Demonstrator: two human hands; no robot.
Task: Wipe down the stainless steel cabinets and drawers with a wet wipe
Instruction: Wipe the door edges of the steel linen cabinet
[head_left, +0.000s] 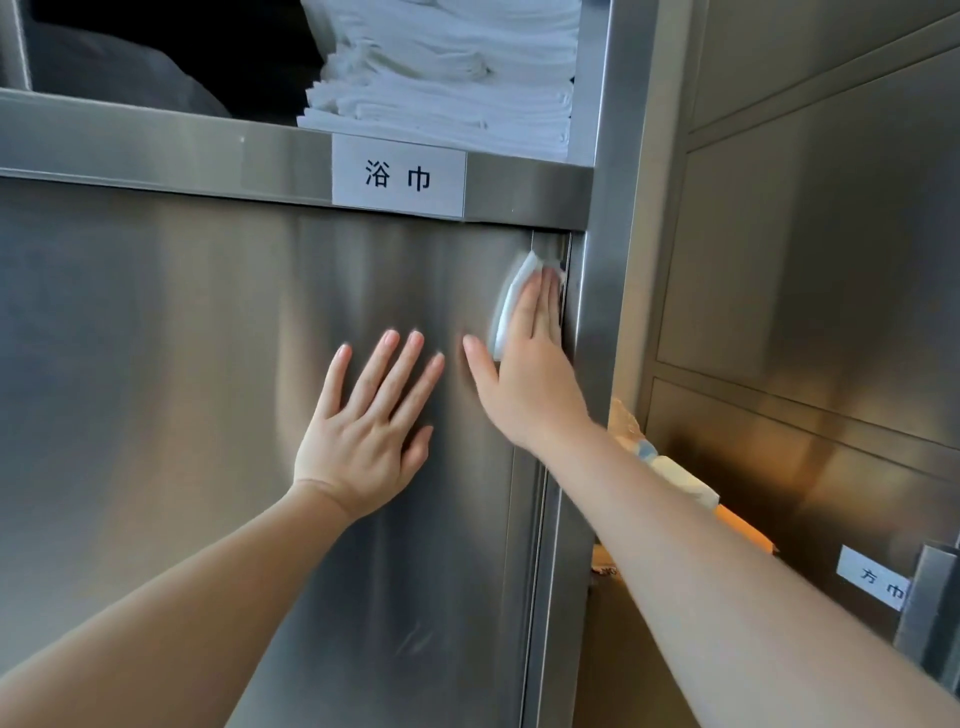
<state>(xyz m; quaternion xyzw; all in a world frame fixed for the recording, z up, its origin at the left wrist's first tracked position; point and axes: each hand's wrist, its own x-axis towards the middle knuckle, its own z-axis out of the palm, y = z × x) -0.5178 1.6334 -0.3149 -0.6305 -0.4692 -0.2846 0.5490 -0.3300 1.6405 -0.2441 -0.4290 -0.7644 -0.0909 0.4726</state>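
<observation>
A large stainless steel cabinet door fills the left and middle of the head view. My right hand presses a white wet wipe flat against the door's upper right edge, fingers straight and pointing up. The wipe sticks out on the left of my fingers and looks blurred. My left hand lies flat on the door to the left of it, fingers spread, holding nothing.
Above the door an open shelf holds a stack of folded white towels, with a paper label on its front rail. A steel post stands right of the door. Further steel panels and a second label lie at right.
</observation>
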